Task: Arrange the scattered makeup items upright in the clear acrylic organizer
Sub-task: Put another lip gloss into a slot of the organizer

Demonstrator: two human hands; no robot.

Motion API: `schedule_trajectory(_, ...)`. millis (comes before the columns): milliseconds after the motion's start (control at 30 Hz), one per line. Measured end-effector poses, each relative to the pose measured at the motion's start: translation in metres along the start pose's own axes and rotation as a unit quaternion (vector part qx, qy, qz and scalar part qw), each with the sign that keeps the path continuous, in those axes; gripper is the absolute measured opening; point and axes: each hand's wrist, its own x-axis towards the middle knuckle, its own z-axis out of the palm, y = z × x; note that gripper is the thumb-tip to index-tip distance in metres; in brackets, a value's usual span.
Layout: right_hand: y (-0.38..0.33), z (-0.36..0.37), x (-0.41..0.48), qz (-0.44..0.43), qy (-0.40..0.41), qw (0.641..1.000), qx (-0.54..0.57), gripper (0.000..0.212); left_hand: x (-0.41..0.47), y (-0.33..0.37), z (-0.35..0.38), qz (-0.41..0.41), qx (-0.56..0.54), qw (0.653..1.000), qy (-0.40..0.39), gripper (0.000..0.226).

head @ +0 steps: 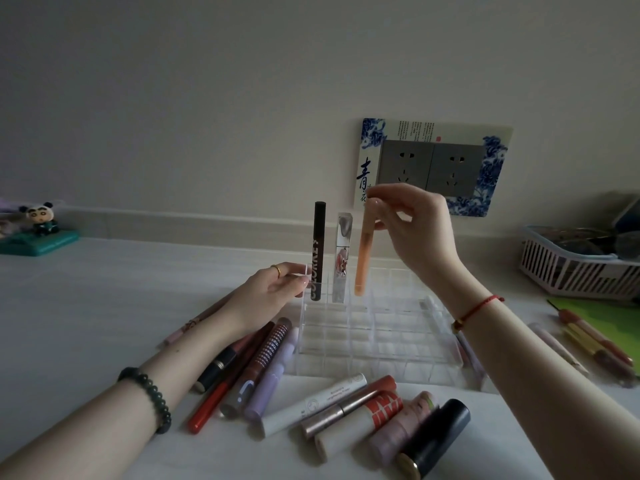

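While the clear organizer point(374, 337) sits near the middle of the white surface point(104, 306), three items are seen at its far row. Two of them stand upright in neighbouring compartments at the far left corner: a black tube point(317, 251) and, just beside it, a clear silver-capped tube point(341, 258). The third, an orange tube point(363, 251), is held upright by its top end in the fingers point(375, 202) of the right hand point(415, 230), its lower end at the rim of the next compartment; whether it is already inside cannot be told. The left hand point(270, 292) is laid against the organizer's far left corner, its fingers curled lightly on the wall. A gold ring point(276, 269) is worn on that hand, a dark bead bracelet point(152, 400) on the left wrist and a red cord point(478, 308) on the right wrist.

Along the near edge of the organizer five items are counted lying flat, among them a white tube point(311, 405) and a black tube with a gold end point(433, 441). About five more are lying left of the organizer, including a red pencil point(211, 401) and a lilac tube point(273, 375). At the right edge of the surface a pink basket point(575, 271) is seen; at the far left, one small figurine point(40, 220).
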Motion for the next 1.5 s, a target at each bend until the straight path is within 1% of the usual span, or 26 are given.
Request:
schedule_trajectory(133, 0.008, 0.002, -0.003, 0.02, -0.013, 1.0, -0.008, 0.018, 0.001, 0.0, 0.0, 0.003, -0.004, 1.0, 0.002, 0.014)
schedule_trajectory(233, 0.01, 0.002, -0.003, 0.032, -0.016, 0.999, 0.006, 0.018, 0.001, 0.0, 0.001, 0.005, -0.008, 1.0, 0.002, 0.014)
schedule_trajectory(300, 0.01, 0.002, -0.004, 0.043, -0.033, 0.998, 0.022, 0.019, 0.001, 0.0, 0.001, 0.004, -0.008, 1.0, 0.002, 0.014)
schedule_trajectory(367, 0.01, 0.002, -0.006, 0.051, -0.058, 0.996, 0.033, 0.023, 0.001, 0.0, 0.001, 0.005, -0.009, 1.0, 0.001, 0.013)
schedule_trajectory(500, 0.01, 0.0, -0.007, 0.053, -0.1, 0.993, 0.017, 0.036, 0.001, 0.0, 0.001, 0.006, -0.014, 1.0, 0.001, 0.013)
schedule_trajectory(667, 0.01, -0.002, -0.009, 0.064, -0.136, 0.988, 0.018, 0.048, 0.002, 0.0, 0.0, 0.002, 0.003, 1.0, -0.001, 0.013)
schedule_trajectory(1033, 0.005, -0.016, -0.009, 0.098, -0.19, 0.977, -0.002, 0.058, 0.0, 0.002, 0.001, 0.001, 0.001, 1.0, 0.003, 0.014)
schedule_trajectory(1100, -0.001, -0.029, -0.004, 0.101, -0.178, 0.979, -0.003, 0.055, 0.0, 0.002, 0.001, 0.004, 0.0, 1.0, 0.003, 0.013)
schedule_trajectory(1267, -0.019, -0.076, 0.012, 0.093, -0.096, 0.991, 0.002, 0.039, -0.001, 0.003, 0.002, 0.007, 0.003, 1.0, 0.01, 0.015)
schedule_trajectory(1333, -0.022, -0.096, 0.012, 0.095, -0.076, 0.992, -0.014, 0.034, -0.001, 0.004, 0.002, 0.008, 0.004, 1.0, 0.014, 0.014)
schedule_trajectory(1400, -0.022, -0.114, 0.01, 0.102, -0.076, 0.991, -0.052, 0.034, -0.002, 0.004, 0.002, 0.008, 0.008, 1.0, 0.015, 0.015)
schedule_trajectory(1500, -0.013, -0.135, 0.001, 0.127, -0.103, 0.979, -0.122, 0.032, -0.002, 0.006, 0.003, 0.007, 0.013, 1.0, 0.009, 0.02)
